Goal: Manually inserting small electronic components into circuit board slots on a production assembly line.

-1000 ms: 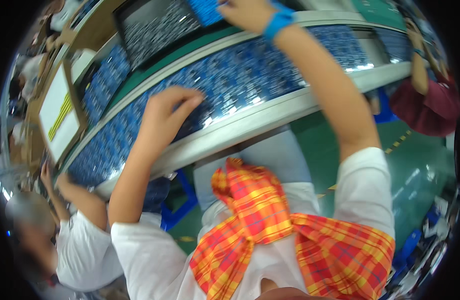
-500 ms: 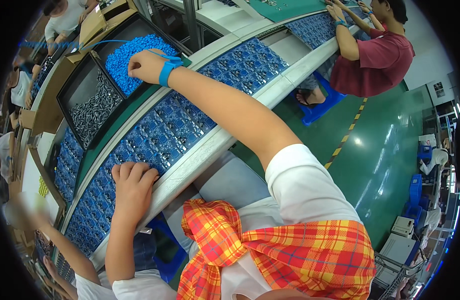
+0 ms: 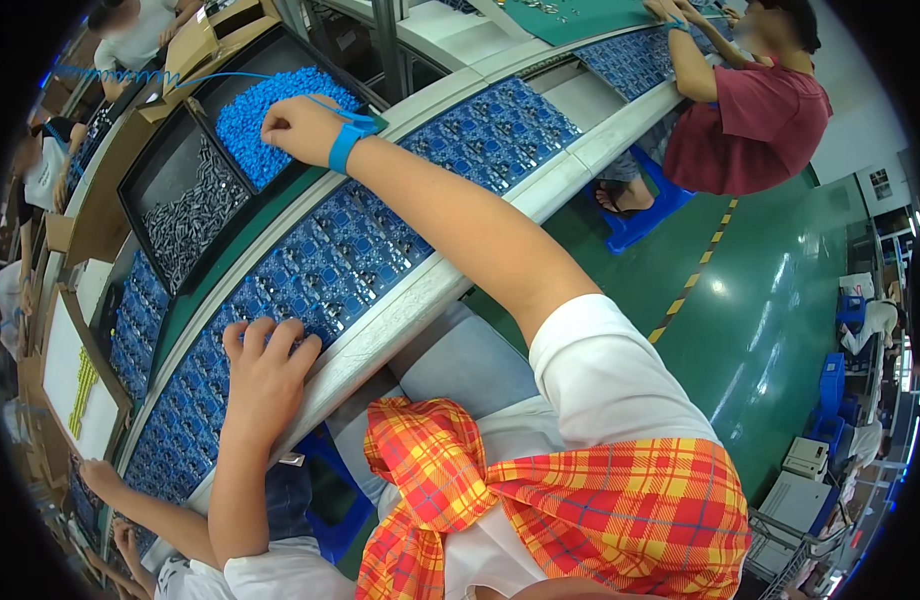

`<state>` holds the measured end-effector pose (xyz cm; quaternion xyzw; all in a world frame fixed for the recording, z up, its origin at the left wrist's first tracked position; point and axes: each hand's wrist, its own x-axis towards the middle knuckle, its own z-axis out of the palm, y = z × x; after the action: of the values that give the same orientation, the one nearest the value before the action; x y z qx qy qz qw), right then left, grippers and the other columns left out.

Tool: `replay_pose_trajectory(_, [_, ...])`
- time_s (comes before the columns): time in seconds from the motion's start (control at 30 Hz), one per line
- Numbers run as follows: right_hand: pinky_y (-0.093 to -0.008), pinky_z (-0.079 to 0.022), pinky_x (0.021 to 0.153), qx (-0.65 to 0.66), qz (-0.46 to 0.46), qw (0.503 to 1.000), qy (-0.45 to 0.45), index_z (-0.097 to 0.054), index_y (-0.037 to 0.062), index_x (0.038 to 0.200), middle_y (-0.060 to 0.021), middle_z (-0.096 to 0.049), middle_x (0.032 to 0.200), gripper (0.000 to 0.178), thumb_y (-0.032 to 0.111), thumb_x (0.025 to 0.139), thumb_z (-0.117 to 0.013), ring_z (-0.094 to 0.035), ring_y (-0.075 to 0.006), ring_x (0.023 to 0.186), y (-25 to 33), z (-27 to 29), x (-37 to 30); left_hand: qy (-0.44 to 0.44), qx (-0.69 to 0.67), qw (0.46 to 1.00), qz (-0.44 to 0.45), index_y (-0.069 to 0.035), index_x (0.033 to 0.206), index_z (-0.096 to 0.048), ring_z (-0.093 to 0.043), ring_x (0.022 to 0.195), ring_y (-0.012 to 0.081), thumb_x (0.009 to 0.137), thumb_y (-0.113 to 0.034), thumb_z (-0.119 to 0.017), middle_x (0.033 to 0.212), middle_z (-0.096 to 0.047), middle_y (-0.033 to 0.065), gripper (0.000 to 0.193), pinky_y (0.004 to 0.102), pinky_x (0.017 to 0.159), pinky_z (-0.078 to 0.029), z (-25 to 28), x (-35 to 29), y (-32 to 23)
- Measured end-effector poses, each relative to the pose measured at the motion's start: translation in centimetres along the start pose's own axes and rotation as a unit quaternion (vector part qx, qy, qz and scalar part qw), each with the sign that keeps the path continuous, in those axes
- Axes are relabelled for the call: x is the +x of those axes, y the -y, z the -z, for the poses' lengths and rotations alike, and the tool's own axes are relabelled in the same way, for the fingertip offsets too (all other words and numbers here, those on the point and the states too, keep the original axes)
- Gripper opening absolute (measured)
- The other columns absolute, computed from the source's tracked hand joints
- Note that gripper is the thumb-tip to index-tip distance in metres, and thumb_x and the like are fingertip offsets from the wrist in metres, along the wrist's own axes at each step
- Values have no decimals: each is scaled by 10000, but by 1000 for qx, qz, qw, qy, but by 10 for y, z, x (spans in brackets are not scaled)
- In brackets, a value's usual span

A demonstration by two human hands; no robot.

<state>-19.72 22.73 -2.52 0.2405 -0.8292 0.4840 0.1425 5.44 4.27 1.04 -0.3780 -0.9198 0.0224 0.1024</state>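
Curled right grip (image 3: 308, 130) over knobbly blue pieces (image 3: 248, 115) beside slim grey cylinders (image 3: 192, 215)

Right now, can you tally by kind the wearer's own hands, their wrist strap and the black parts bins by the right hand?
Hands: 2 (left hand, right hand)
Black bins: 2 (blue-part bin, grey-part bin)
Blue wrist strap: 1
Total: 5

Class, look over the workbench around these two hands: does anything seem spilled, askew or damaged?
Nothing clearly stands out: the small blue components and dark grey components lie inside black trays. A gap breaks the row of blue circuit boards toward the right, but that may be ordinary spacing.
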Motion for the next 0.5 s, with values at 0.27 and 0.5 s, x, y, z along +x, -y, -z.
replay_pose_trajectory(0.27, [-363, -534, 705, -49, 100, 992, -66, -727, 39, 908, -138, -705, 838, 194, 227, 870, -696, -683, -259, 762, 14, 14, -15, -9, -75, 997, 35, -163, 946, -698, -519, 1061, 266, 786, -104, -656, 1070, -604, 14, 176, 482, 982, -342, -1, -6, 5])
replay_pose_trajectory(0.5, [-336, -511, 658, 103, 31, 994, -2, -724, 6, 949, -113, -696, 797, 161, 152, 908, -672, -655, -197, 707, 5, 24, -6, -7, -113, 993, 40, -175, 942, -703, -517, 1065, 269, 770, -70, -664, 1061, -600, 15, 205, 471, 983, -333, -5, -2, 7])
